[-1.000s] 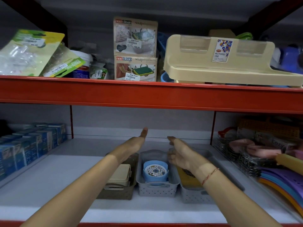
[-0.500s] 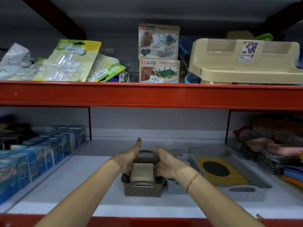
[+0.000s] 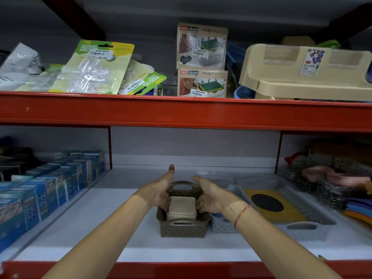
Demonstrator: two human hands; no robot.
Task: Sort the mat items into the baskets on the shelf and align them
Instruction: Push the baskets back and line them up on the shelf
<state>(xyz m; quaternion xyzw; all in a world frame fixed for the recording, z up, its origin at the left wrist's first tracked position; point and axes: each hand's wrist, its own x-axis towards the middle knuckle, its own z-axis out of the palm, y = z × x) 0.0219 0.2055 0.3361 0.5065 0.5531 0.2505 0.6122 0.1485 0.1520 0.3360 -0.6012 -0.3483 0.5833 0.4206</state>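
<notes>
Two bare forearms stretched forward, left hand [image 3: 159, 193] and right hand [image 3: 211, 196] facing palm to palm, fingers curled, thumbs raised

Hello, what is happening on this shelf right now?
A person has both hands on a brown basket on the lower shelf: left hand on its left side, right hand on its right. A beige box sits inside. Two grey baskets stand to its right, the larger holding a yellow mat.

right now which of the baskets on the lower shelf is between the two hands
The small brown perforated plastic basket holding a beige box, flanked by the left hand and right hand. The two grey baskets sit further right.
</notes>
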